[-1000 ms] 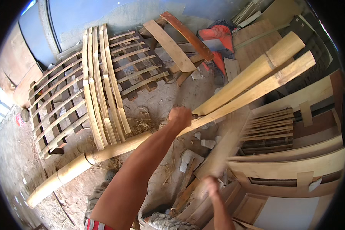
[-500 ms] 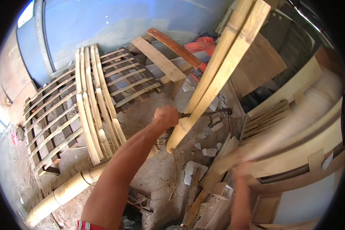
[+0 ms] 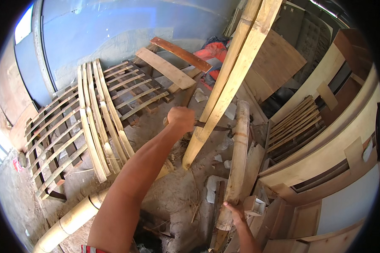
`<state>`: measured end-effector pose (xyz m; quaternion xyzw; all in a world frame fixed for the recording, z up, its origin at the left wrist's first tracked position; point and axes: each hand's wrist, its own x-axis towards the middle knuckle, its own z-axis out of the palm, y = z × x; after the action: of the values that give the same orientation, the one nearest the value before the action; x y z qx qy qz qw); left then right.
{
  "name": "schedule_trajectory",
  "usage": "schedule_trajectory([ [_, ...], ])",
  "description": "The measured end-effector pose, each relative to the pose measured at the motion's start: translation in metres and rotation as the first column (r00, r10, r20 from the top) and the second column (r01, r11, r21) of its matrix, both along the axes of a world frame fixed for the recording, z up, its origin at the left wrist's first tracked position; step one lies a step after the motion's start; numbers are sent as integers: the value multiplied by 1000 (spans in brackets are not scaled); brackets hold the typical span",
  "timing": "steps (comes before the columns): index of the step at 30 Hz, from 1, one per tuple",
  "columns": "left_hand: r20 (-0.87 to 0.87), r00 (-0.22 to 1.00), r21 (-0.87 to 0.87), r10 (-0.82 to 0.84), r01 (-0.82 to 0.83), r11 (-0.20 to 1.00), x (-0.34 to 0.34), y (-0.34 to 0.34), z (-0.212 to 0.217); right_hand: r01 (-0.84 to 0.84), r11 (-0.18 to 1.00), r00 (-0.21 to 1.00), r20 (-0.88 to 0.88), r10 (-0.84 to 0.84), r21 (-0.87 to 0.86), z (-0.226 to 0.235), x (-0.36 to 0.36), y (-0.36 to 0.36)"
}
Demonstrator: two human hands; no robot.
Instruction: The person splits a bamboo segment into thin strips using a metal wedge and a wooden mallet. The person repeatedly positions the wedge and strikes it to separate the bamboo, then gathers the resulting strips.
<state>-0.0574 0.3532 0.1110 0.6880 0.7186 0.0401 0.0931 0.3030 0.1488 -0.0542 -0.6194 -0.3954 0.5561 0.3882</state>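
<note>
2 hands in view. Left hand (image 3: 181, 119), near dial centre: fingers closed in a fist round the handle of 1 knife (image 3: 199, 124), blade out toward 3 o'clock. Blade crosses 1 split bamboo pole (image 3: 242, 63), low down at the split; 2 halves, narrow gap, pole running from centre up to 1 o'clock.

Right hand (image 3: 237, 213), 5 o'clock: gripping 1 wooden baton (image 3: 239, 147) near its lower end, thumb pressed on the face; can't tell how the other fingers sit, they're behind it. Baton stands apart from the pole, at 4 o'clock.

Around: 1 slatted rack (image 3: 70, 171) at 9 with a row of bamboo strips (image 3: 87, 130) across it, probably 5, overlaps make the count rough. 2 planks toward 12: 1 red-brown plank (image 3: 181, 54), 1 pale plank (image 3: 164, 67). 1 round bamboo pole (image 3: 71, 221) at 8. Labels: small marks on the dark panel (image 3: 292, 19) at 1, too small to read.
</note>
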Motion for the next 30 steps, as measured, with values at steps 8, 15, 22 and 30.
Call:
schedule_trajectory([
  [8,205,976,-43,76,-69,997,18,-19,-55,-71,997,997,30,72,-28,-26,4,-20],
  [15,257,965,-74,55,-37,997,25,-22,-52,20,912,944,292,-152,409,117,15,8],
  [22,236,968,-48,83,-74,996,12,-36,-63,114,257,983,-72,-169,960,291,-1,59],
  [30,88,995,100,-49,40,994,11,-36,-34,7,972,999,48,4,-234,-47,0,-52],
])
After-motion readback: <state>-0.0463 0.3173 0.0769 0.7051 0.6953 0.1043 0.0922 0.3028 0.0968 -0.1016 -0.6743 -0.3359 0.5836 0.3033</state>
